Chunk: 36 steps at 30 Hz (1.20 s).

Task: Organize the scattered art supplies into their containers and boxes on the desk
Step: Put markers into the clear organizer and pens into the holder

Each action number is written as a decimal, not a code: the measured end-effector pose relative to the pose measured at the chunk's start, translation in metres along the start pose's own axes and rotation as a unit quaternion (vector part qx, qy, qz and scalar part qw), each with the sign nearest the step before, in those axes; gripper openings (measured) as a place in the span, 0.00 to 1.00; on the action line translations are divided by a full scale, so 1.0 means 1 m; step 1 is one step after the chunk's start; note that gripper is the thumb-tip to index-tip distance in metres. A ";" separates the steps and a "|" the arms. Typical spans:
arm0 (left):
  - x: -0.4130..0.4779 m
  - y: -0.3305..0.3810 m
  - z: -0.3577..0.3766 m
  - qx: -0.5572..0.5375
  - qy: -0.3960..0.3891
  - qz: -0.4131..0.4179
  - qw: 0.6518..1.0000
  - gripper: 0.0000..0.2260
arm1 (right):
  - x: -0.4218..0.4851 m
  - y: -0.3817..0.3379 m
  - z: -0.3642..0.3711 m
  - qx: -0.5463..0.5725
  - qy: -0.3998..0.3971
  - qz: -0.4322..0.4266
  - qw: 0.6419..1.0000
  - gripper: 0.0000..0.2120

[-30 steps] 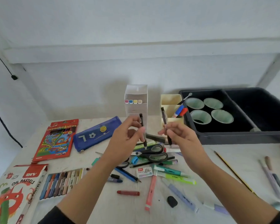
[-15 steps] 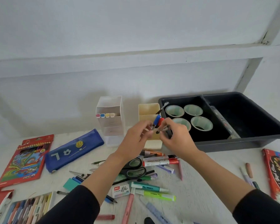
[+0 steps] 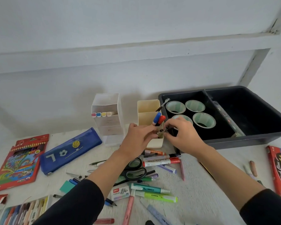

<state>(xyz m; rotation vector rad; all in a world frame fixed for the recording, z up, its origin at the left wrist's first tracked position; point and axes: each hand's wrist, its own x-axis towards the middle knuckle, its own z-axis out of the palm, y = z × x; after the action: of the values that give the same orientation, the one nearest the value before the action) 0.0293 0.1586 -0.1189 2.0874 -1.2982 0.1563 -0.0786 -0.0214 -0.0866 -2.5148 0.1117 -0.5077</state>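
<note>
On the white table point(image 3: 201, 184), my left hand point(image 3: 136, 138) and right hand point(image 3: 183, 137) pinch two slim black pens point(image 3: 161, 130) with curled fingers point(image 3: 173, 125) at the cream plastic pen holder point(image 3: 147, 111).

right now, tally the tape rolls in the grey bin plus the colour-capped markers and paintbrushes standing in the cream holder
tape rolls: 4
colour-capped markers: 2
paintbrushes: 1
total: 7
</note>
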 end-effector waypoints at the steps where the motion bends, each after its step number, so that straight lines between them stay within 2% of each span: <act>1: 0.000 0.000 0.000 0.028 0.005 0.001 1.000 0.07 | 0.000 0.000 -0.001 0.002 -0.001 0.006 1.000 0.08; 4: -0.001 0.002 -0.003 0.089 -0.033 -0.011 0.995 0.07 | -0.001 0.001 -0.003 -0.007 -0.007 0.011 1.000 0.06; 7: -0.004 -0.001 -0.004 0.088 -0.068 -0.030 0.993 0.08 | -0.004 -0.001 -0.004 -0.030 -0.028 -0.007 0.999 0.08; 11: -0.012 0.002 -0.010 0.066 -0.062 -0.039 0.995 0.09 | -0.013 -0.008 -0.011 -0.008 -0.010 -0.003 1.000 0.18; 15: -0.027 0.007 -0.032 -0.013 -0.039 -0.078 0.996 0.10 | -0.033 -0.029 -0.012 0.046 0.085 -0.019 0.995 0.13; 17: -0.042 0.011 -0.047 -0.054 -0.039 -0.102 0.993 0.08 | -0.044 -0.042 -0.004 0.062 0.089 -0.043 0.993 0.08; 21: -0.080 0.011 -0.074 -0.057 -0.083 -0.133 0.986 0.04 | -0.059 -0.061 0.019 0.098 0.015 -0.068 0.993 0.03; 25: -0.130 -0.007 -0.082 0.011 -0.107 -0.170 0.980 0.03 | -0.073 -0.076 0.048 0.033 -0.061 -0.105 0.992 0.05; 30: -0.174 -0.023 -0.075 0.135 -0.200 -0.232 0.942 0.21 | -0.071 -0.079 0.088 -0.159 -0.175 -0.105 0.966 0.20; 32: -0.179 -0.024 -0.074 0.141 -0.198 -0.229 0.943 0.22 | -0.066 -0.080 0.091 -0.194 -0.195 -0.096 0.957 0.23; 36: -0.173 -0.025 -0.074 0.130 -0.146 -0.230 0.953 0.15 | -0.058 -0.079 0.085 -0.200 -0.231 -0.109 0.946 0.24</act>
<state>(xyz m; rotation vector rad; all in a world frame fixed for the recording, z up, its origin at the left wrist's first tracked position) -0.0188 0.3395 -0.1475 2.6606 -0.9468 -0.2047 -0.1020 0.0996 -0.1279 -2.9922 -0.2709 0.0451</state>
